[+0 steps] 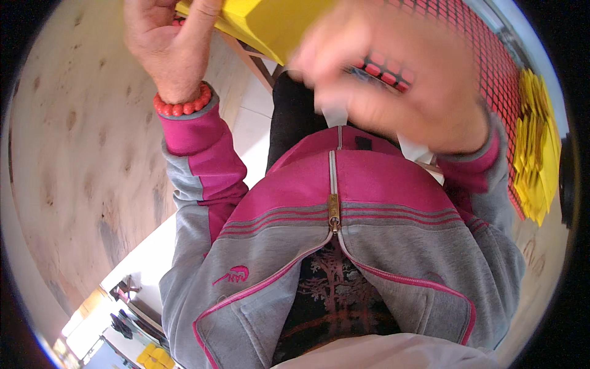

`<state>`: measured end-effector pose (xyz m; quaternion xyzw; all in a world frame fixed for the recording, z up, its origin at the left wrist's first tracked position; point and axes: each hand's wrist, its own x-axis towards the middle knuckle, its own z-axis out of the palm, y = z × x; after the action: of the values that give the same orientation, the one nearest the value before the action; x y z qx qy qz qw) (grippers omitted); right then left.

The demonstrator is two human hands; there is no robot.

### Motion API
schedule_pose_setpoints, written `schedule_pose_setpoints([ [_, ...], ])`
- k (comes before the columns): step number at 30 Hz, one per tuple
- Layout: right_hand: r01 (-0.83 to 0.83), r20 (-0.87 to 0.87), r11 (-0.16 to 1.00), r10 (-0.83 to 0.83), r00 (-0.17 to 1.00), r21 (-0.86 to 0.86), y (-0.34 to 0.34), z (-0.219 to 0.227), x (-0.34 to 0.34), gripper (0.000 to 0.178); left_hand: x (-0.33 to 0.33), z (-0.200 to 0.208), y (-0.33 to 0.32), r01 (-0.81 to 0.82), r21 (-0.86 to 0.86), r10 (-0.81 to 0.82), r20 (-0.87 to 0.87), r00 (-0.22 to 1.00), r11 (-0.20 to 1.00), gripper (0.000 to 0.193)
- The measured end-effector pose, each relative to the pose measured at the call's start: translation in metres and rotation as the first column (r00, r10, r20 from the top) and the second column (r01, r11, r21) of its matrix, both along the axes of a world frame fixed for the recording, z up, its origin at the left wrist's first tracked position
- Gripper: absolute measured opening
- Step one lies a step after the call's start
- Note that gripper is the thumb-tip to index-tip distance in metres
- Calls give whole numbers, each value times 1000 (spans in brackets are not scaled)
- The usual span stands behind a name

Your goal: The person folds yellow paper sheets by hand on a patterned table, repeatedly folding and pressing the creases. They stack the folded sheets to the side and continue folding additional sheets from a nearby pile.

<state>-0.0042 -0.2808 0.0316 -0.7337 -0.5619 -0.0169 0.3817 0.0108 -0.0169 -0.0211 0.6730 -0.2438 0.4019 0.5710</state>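
Note:
At the top edge, my left hand (169, 46), with a red bead bracelet (181, 104) at its wrist, closes on a smooth yellow folded sheet (264, 24). Its fingertips are cut off by the picture's edge, and the thumb lies along the yellow sheet. My right hand (399, 80) is smeared by motion beside the sheet's right corner. Its fingers are too blurred to read. A small white scrap (335, 115) shows just below them, and another white piece (415, 149) is partly hidden under the wrist. I cannot tell whether the right hand holds either.
A red surface with a black grid (491, 67) extends behind my right hand. Several yellow folded pieces (538, 147) lie overlapped at its right edge. A wooden leg (252, 61) stands under the yellow sheet. Yellow items (153, 355) and dark objects appear at the lower left.

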Motion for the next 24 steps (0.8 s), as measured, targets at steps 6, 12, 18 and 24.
schedule_pose_setpoints([
  [6, 69, -315, 962, -153, 937, -264, -23, -157, -9, 18, -2, 1, 0, -13, 8, 13, -11, 1000, 1000, 24],
  [12, 821, 385, 565, -742, 549, -83, -61, -256, 17, 34, -4, 6, 1, 21, 38, -17, -103, 995, 999, 17],
  [18, 877, 417, 410, -772, 480, -250, -74, -297, 41, 40, -4, 3, 4, 43, 18, -41, -115, 992, 999, 15],
  [24, 850, 314, 489, -790, 526, -194, -78, -306, 44, 42, -2, 0, 14, -101, 24, 104, -198, 975, 995, 18],
])
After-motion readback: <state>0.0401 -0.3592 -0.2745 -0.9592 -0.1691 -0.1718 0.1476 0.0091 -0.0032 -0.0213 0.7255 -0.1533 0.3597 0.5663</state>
